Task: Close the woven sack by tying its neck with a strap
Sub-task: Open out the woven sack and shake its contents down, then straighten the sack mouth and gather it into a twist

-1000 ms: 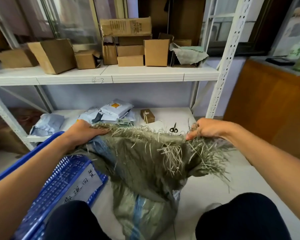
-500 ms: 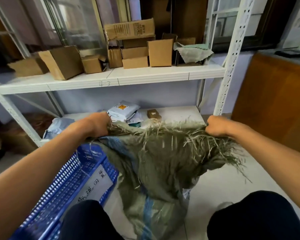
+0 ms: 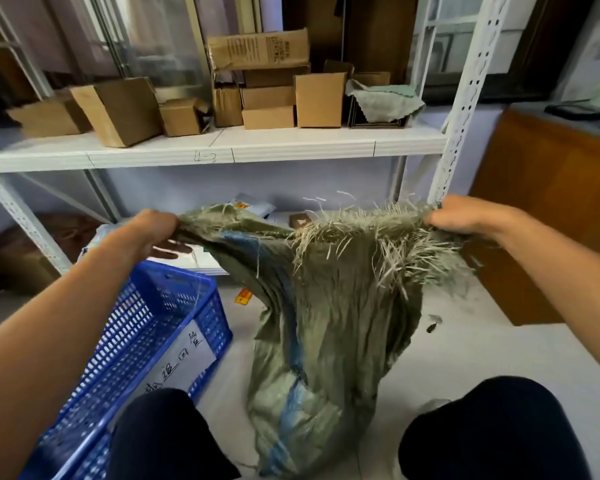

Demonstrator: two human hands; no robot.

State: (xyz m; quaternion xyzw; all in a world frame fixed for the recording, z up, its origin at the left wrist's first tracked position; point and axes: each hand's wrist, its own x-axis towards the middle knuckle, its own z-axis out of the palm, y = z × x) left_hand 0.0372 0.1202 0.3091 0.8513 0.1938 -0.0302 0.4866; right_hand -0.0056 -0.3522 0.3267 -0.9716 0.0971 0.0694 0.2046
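A grey-green woven sack point(image 3: 329, 341) with a blue stripe stands on the floor between my knees. Its frayed mouth is pulled wide and taut at about chest height. My left hand point(image 3: 149, 233) grips the left corner of the mouth. My right hand point(image 3: 465, 216) grips the right corner, where loose pale strands hang down. No strap shows in this view.
A blue plastic crate point(image 3: 146, 341) with a paper label sits on the floor at my left. A white metal shelf rack point(image 3: 222, 150) with cardboard boxes stands ahead; parcels lie on its low shelf. A wooden cabinet point(image 3: 551, 202) stands at the right.
Both hands have lifted the sack's mouth higher and drawn it further apart, stretching the opening flat. The scissors seen on the low shelf are now hidden behind the sack.
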